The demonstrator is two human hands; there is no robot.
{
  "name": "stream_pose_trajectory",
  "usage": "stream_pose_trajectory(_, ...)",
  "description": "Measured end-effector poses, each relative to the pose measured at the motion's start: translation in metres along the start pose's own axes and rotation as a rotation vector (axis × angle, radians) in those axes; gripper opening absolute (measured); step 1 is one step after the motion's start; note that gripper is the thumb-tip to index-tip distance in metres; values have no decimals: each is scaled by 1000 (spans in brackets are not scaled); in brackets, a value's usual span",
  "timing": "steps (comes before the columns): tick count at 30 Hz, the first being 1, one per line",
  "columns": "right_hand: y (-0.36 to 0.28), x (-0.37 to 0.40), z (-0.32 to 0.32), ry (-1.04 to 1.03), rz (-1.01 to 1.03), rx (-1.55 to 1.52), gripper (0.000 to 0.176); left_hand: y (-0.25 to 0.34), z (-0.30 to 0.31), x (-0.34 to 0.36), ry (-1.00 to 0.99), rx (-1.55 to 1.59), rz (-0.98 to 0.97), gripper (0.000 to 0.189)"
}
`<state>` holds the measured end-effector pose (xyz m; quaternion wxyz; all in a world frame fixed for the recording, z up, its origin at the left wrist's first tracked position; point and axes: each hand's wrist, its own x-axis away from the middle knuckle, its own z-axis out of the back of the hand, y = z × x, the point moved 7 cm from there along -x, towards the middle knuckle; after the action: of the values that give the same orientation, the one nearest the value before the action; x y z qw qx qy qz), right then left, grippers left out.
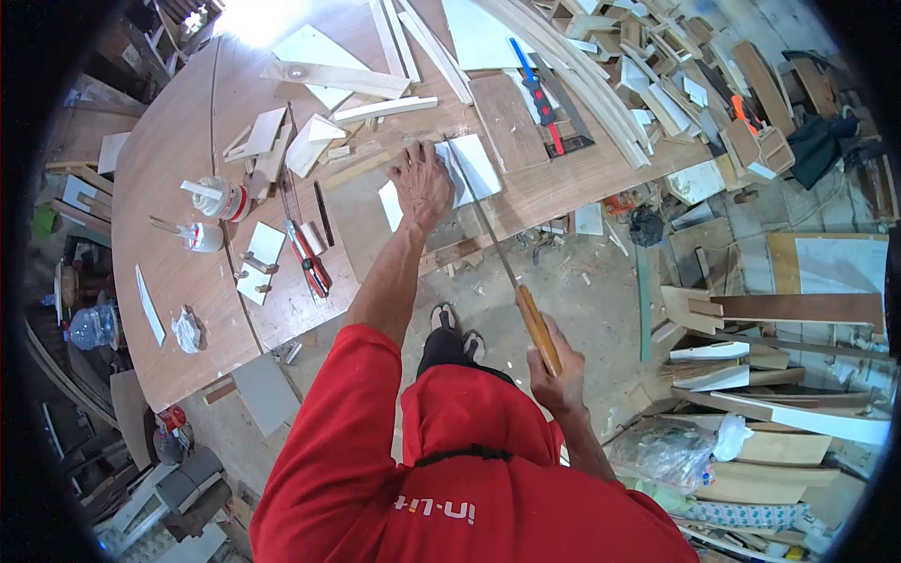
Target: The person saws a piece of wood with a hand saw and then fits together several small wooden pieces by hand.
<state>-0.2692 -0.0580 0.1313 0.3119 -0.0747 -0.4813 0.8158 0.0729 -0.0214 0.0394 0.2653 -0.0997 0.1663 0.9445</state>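
upper centre, the spread left hand (421,190) is pressing a white board (477,171) crossed by a thin metal saw (496,243); lower centre, the right hand (560,372) is clasping its rounded wooden handle (537,327).

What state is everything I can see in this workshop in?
Right grip: closed around the handle of the saw
Left grip: laid over the white piece
Saw: held, blade across the white piece
White piece: lying flat; cut depth unclear
Red-and-black tool: lying on the table
Blue-and-red tool: lying down
White tub: open, sticks poking out
White wad: crumpled
Clear plastic bag: crumpled
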Motion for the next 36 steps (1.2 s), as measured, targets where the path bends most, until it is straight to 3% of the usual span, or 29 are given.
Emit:
stream_pose_trajectory(5,-8,7,9,73,1,-60,44,1,-5,3,-23,-11,-4,34)
stream_pose_trajectory(7,-10,-23,-7,-36,-155,-38,47,2,-2,2,-51,-4,-1,35)
stream_pose_trajectory(8,-6,-21,-8,27,-11,-10,48,2,1,-5,-39,-10,-10,35)
stream_pose_trajectory(13,-3,1,3,-2,-43,-7,48,1,-1,2,10,4,-5,31)
stream_pose_trajectory(18,7,-1,-8,32,-45,-87,51,0,-4,-1,-86,5,-2,30)
stream_pose_trajectory(20,4,20,4,99,80,-97,51,-2,-6,0,-65,18,19,29)
stream_pose_trajectory(25,2,-4,-10,48,1,-123,55,2,-4,-2,-58,15,-29,33)
stream_pose_trajectory(27,1,-1,-15,32,-29,-146,56,4,3,3,110,26,-27,36)
stream_pose_trajectory(31,-1,-3,-18,-33,-4,-118,56,0,-9,0,-65,-26,-13,38)
stream_pose_trajectory(36,2,-5,-22,3,47,-200,54,0,-10,-1,-14,-26,-24,37)
